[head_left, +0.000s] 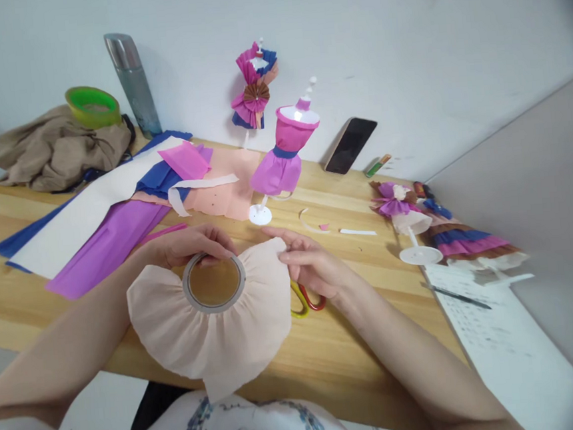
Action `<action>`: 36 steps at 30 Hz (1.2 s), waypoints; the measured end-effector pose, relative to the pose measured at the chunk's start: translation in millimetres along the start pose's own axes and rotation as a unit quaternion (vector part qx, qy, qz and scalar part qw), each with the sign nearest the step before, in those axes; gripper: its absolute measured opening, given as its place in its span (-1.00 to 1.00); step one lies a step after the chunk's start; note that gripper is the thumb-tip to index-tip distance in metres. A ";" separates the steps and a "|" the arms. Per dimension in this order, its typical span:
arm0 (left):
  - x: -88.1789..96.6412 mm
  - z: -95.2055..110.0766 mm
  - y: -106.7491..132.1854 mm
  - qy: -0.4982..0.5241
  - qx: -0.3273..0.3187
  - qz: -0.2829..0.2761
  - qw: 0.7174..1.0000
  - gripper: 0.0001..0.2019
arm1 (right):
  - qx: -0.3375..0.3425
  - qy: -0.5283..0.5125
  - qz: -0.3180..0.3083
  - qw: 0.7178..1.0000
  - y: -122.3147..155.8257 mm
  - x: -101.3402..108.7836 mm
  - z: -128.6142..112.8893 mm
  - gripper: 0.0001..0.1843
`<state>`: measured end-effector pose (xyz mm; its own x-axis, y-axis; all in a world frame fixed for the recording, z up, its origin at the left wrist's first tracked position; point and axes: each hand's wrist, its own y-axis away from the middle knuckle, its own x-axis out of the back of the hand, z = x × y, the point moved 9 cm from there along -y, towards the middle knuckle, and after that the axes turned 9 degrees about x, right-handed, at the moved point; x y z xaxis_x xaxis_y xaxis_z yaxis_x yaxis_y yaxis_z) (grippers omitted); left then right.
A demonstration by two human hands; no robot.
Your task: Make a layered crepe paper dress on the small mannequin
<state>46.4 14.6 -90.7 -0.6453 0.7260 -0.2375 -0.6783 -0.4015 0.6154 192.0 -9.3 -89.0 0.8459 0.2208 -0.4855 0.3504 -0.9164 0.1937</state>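
A person's two bare hands hold a piece of paper craft above a wooden table (363,345). The left hand (196,244), its fingers curled, grips the upper rim of a grey ring (216,309), the thumb laid along the top. Below that hand, a cream paper ruffle (218,348) fans out in pleats around the sides and bottom of the ring. The right hand (309,265), half closed, pinches the upper corner of the ruffle between thumb and fingers, its index finger stretched out toward the left hand. Just beneath the right palm, partly hidden, lie scissors (300,302) with yellow and red handles; whether the hand touches them cannot be told. Beyond and between the hands, a dress stand (288,149) in pink and purple stands upright, a smaller decorated stand (256,94) behind it. To the left of the left hand spread sheets of white paper (90,209) and purple paper (113,243), with a bottle (136,94) farther back. Past the right hand, a phone (351,146) leans on the wall (191,42), while a pen (459,297) rests on a written sheet (508,336) to that hand's right.
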 end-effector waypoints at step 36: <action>15.4 13.9 4.4 -0.057 -0.049 0.056 0.996 -0.86 | -0.071 0.066 0.028 0.995 8.2 -6.6 28.9 -0.56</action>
<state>38.4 31.8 -81.2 -0.6780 0.7305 -0.0818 -0.6397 -0.5316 0.5551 177.7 -27.9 -108.8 0.9078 0.2216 -0.3559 0.3467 -0.8742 0.3400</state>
